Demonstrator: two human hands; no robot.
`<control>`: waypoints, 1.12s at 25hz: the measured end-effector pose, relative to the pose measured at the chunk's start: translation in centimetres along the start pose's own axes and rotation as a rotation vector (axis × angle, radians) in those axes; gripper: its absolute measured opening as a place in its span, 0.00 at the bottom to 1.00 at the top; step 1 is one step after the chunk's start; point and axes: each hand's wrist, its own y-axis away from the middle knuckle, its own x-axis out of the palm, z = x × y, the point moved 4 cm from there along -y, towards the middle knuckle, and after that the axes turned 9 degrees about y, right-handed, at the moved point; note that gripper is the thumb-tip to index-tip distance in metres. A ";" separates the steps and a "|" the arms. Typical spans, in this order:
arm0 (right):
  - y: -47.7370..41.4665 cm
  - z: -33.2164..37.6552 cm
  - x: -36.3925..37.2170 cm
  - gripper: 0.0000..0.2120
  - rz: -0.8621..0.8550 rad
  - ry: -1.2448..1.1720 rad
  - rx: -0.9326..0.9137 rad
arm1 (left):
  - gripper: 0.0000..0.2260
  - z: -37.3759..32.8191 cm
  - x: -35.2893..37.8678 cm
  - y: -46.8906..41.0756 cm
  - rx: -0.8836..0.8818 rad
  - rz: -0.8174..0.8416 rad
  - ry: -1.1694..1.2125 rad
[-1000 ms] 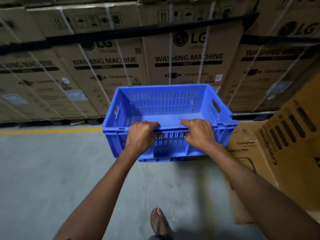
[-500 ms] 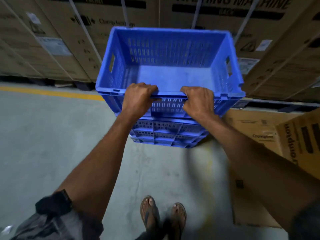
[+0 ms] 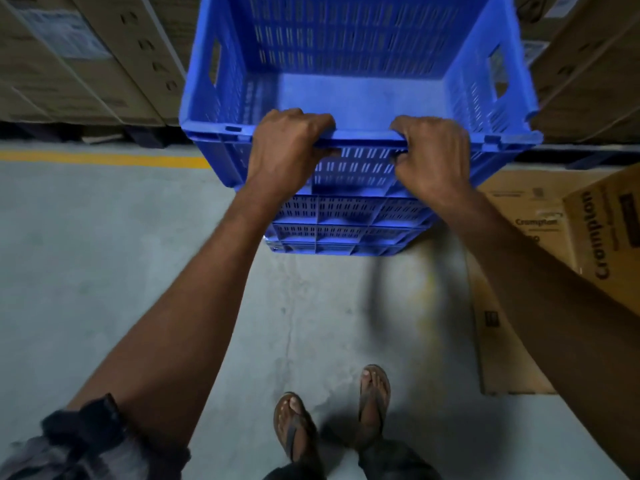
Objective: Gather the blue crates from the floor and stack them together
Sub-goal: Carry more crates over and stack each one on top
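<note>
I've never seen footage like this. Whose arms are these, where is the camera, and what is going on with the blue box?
No machine here: a person wears a camera on the head, looking forward and down, so you see their own arms and sandalled feet.

The left hand and right hand both grip the near rim of an empty blue crate. Beneath it are more blue crates, stacked on the concrete floor. Whether the held crate already rests on that stack, I cannot tell.

Behind stand large cardboard boxes, in front of them a yellow floor line. On the right are cartons printed Crompton.
</note>
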 end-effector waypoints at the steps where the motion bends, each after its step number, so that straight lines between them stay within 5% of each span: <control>1: 0.4 -0.1 0.3 0.18 -0.017 -0.020 -0.003 | 0.16 -0.1 0.1 0.2 0.019 -0.016 -0.008; 7: 4.9 -1.6 4.9 0.29 -0.505 0.085 0.126 | 0.18 0.5 4.5 7.9 -0.225 -0.687 0.115; 11: 8.1 -2.3 10.6 0.32 -0.929 -0.025 0.312 | 0.19 2.1 12.0 10.6 -0.321 -0.783 0.264; 19: 8.6 -3.9 21.4 0.08 -0.842 -0.238 0.058 | 0.11 4.0 18.2 11.7 -0.099 -0.999 0.307; 28: 9.6 -4.9 20.8 0.10 -0.752 -0.232 0.056 | 0.14 3.3 18.2 10.6 -0.046 -0.882 0.316</control>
